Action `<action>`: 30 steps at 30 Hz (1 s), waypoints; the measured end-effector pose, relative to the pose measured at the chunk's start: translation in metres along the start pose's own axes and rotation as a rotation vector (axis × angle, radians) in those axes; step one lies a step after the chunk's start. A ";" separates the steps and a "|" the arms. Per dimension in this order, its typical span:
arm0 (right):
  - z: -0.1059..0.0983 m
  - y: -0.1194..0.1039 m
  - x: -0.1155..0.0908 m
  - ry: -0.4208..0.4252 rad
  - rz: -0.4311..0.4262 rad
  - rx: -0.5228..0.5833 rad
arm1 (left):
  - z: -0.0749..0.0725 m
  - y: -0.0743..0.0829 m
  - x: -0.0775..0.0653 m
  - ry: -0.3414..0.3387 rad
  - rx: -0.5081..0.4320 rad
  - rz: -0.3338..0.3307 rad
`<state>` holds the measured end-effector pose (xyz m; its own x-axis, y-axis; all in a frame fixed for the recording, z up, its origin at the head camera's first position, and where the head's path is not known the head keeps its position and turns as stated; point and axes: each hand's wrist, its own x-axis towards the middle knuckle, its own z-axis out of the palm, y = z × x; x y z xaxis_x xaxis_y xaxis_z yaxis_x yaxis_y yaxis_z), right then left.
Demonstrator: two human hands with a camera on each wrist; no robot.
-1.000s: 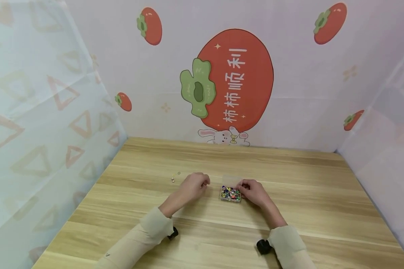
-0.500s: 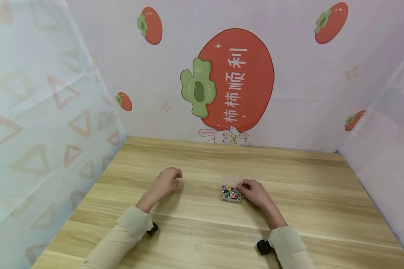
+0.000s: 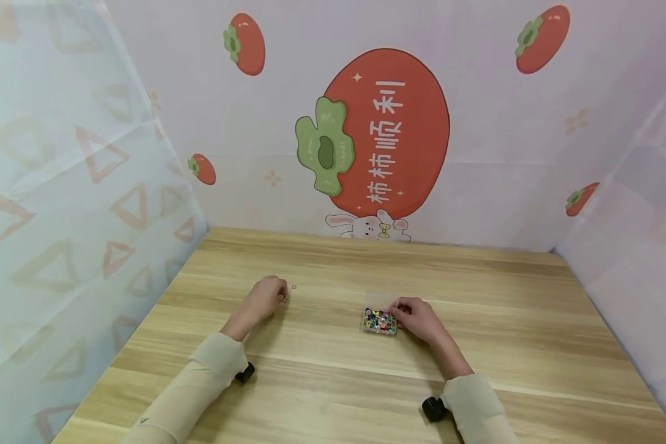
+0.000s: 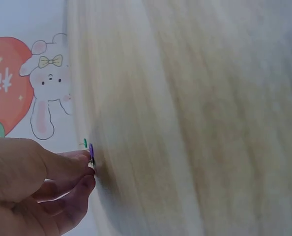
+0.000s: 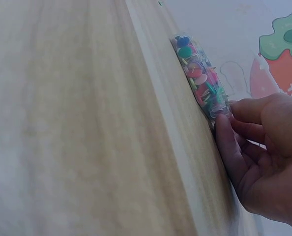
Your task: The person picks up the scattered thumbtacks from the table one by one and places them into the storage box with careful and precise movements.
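My left hand (image 3: 266, 295) is low over the left part of the table. In the left wrist view, its thumb and forefinger pinch at a purple thumbtack (image 4: 91, 150); the fingertips partly hide it. Just beyond lies a green thumbtack (image 4: 85, 143). My right hand (image 3: 419, 316) grips the right side of a small clear plastic box (image 3: 380, 333) between thumb and fingers. Many coloured thumbtacks (image 5: 201, 78) fill the box, and its clear lid (image 3: 378, 300) stands raised at the back.
The wood-grain table (image 3: 333, 382) carries the box near its middle. A patterned wall cloth (image 3: 494, 142) rises behind the table's far edge, with more cloth at both sides. Black wrist cameras (image 3: 434, 409) sit under both sleeves.
My left hand has moved left, away from beside the box, and come down to the loose thumbtacks. My right hand and the box have stayed in place.
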<state>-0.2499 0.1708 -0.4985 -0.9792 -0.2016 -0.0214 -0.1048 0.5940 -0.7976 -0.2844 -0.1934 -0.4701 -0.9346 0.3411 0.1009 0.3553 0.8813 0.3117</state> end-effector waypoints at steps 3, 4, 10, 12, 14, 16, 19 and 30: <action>0.000 -0.001 0.000 0.001 -0.006 -0.003 | 0.001 -0.002 0.001 0.005 0.003 -0.013; 0.000 -0.001 0.000 0.001 -0.008 -0.004 | 0.002 -0.002 0.001 0.007 0.007 -0.020; -0.001 -0.001 0.000 -0.002 -0.017 -0.016 | 0.003 -0.001 0.002 0.001 0.053 -0.056; -0.001 -0.001 -0.001 -0.004 -0.015 -0.017 | 0.002 0.001 0.002 0.003 0.057 -0.044; -0.001 -0.001 -0.001 -0.004 -0.013 -0.015 | 0.001 0.005 0.001 0.014 0.043 -0.018; -0.001 -0.001 0.000 -0.003 -0.012 -0.012 | -0.001 0.010 0.001 0.033 0.018 0.016; -0.001 -0.002 0.000 -0.002 -0.012 -0.009 | -0.002 0.018 0.000 0.062 0.000 0.045; 0.000 0.000 0.000 0.002 -0.011 -0.017 | 0.001 0.048 -0.001 0.032 0.008 0.044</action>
<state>-0.2495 0.1707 -0.4986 -0.9784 -0.2063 -0.0118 -0.1179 0.6047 -0.7877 -0.2665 -0.1511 -0.4557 -0.9182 0.3691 0.1440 0.3959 0.8684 0.2985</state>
